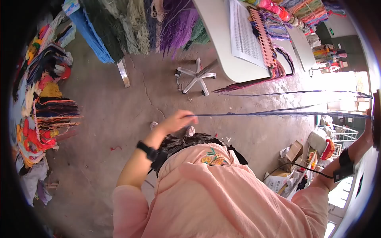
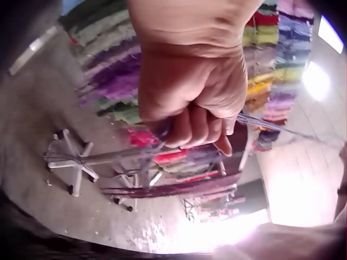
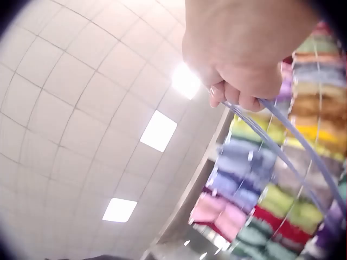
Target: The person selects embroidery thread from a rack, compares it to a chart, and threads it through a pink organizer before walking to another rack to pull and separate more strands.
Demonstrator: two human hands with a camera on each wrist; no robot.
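Long blue-grey yarn strands [image 1: 254, 114] stretch sideways between the two hands in the head view. The left hand [image 1: 178, 121], slightly blurred, holds their left end in front of the waist. Its fingers are curled around the yarn [image 2: 255, 122] in the left wrist view, where the left hand [image 2: 190, 97] hides part of it. At the far right edge, the right hand [image 1: 368, 125] is raised with the other end. In the right wrist view the right hand [image 3: 244, 81] grips the yarn [image 3: 295, 135], which hangs from its curled fingers in separate strands.
A white table [image 1: 242, 71] at the upper right bears a printed sheet [image 1: 246, 39] and a pink perforated strip [image 1: 262, 39] with threads. A chair base [image 1: 197, 76] stands beyond the hands. Coloured yarn bundles [image 1: 57, 109] line the left; boxes [image 1: 293, 152] stand at lower right.
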